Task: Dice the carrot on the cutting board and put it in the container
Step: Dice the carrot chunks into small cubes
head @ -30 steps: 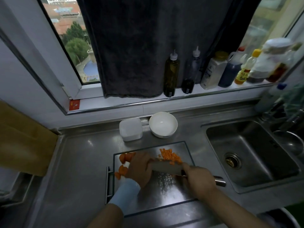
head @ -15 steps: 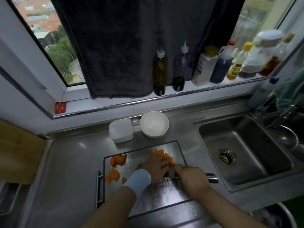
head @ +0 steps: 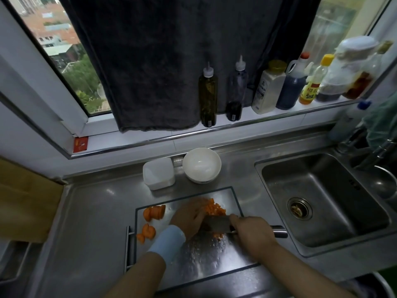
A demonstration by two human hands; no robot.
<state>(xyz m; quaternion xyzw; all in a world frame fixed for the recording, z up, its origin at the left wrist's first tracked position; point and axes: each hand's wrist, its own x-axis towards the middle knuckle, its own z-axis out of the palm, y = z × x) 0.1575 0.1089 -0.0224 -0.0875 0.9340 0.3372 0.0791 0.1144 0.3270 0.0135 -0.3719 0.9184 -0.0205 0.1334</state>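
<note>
right hand point(head: 251, 231): wrapped round knife point(head: 217, 223) handle, blade down at board point(head: 214, 261) centre.
left hand point(head: 189, 218): fingers bent over carrot, right against the blade; what they pin is hidden, so can't tell the grip.
carrot: dice point(head: 214, 208) piled at 12 o'clock on the board; uncut slices point(head: 153, 212) at 9–10 o'clock near its left edge.
container point(head: 159, 173): off the board at 11 o'clock, no orange seen in it.
risk 1: left fingertips sit at the blade side, so a slip likely nicks them.
risk 2: board looks like wet steel, so pieces may skid and dice may roll off the far edge.
risk 3: container looks lidded, so a one-handed transfer may spill.
surface: steel counter point(head: 90, 233); bowl point(head: 202, 164) at 12 o'clock, sink point(head: 322, 201) at 3 o'clock.
room: window point(head: 64, 50) above with a dark cloth point(head: 171, 61) hanging; bottles point(head: 268, 87) on the sill at 1–2 o'clock.
</note>
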